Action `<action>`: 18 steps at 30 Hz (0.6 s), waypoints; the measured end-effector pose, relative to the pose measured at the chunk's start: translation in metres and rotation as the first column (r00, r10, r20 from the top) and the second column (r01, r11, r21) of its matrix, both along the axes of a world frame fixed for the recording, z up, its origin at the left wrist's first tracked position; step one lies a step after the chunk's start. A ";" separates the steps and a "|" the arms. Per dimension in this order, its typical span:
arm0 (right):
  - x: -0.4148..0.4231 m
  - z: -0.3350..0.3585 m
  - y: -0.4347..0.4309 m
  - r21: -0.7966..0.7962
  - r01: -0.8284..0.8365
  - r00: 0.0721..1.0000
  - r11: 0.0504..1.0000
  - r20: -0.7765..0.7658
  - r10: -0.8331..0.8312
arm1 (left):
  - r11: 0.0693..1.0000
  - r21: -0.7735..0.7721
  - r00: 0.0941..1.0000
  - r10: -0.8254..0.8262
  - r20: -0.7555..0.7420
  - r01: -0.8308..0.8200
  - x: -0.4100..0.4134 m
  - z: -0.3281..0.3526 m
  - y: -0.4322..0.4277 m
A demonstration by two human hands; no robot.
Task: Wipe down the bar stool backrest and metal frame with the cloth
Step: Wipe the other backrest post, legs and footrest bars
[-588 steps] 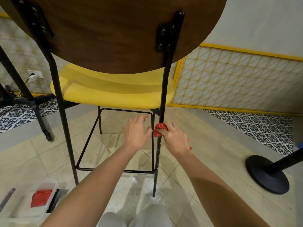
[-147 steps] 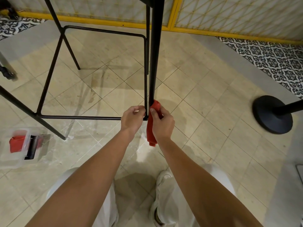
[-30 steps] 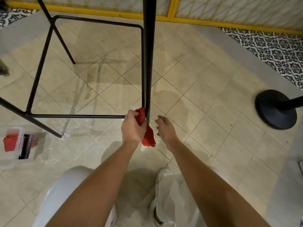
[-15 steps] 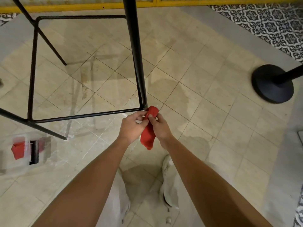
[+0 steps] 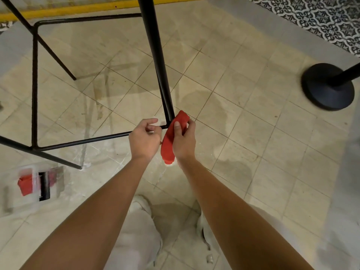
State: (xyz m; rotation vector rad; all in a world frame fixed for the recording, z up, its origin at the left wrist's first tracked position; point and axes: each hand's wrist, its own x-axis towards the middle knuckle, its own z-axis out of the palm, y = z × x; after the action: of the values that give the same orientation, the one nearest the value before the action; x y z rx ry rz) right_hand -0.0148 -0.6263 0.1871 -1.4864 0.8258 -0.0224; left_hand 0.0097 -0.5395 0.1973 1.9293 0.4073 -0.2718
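Cloth [image 5: 169,142]: red, soft, folded into a long roll. It is gripped in the right hand [image 5: 185,143], thumb curled over it, with its upper end set against the lower part of the bar stool leg [image 5: 155,55], a black round metal tube. Left hand [image 5: 144,141]: fingers curled at the thin footrest rail [image 5: 78,142]; whether the rail is held cannot be told. Glossy beige floor tiles [image 5: 243,117]. Clear plastic box [image 5: 11,197] at left. Black stanchion base [image 5: 327,86] well apart at right.

right hand [image 5: 184,142] grips red cloth [image 5: 171,137] | beside stool leg [image 5: 155,55]
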 end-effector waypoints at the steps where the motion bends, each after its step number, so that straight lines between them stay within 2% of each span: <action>1: 0.004 -0.002 0.001 0.002 0.011 1.000 1.000 0.011 -0.011 | 1.000 -0.003 1.000 0.007 0.010 -0.007 0.003 -0.001 0.001; 6: 0.013 -0.018 0.005 -0.017 0.026 1.000 1.000 0.006 -0.026 | 1.000 -0.022 0.999 0.002 0.041 -0.002 0.010 -0.006 -0.002; 12: 0.012 -0.033 -0.002 -0.018 0.025 0.998 1.000 -0.063 -0.026 | 0.996 0.002 0.995 -0.086 0.054 0.086 0.013 -0.011 -0.015; 18: 0.008 -0.028 0.000 -0.020 0.024 0.993 1.000 0.120 -0.021 | 0.999 0.018 0.997 -0.048 0.059 0.047 0.016 -0.013 -0.023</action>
State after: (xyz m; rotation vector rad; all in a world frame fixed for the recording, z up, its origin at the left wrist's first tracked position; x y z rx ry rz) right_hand -0.0071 -0.6262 0.1595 -1.4809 0.7474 -0.1365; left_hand 0.0258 -0.5627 0.1842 1.9602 0.3262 -0.2420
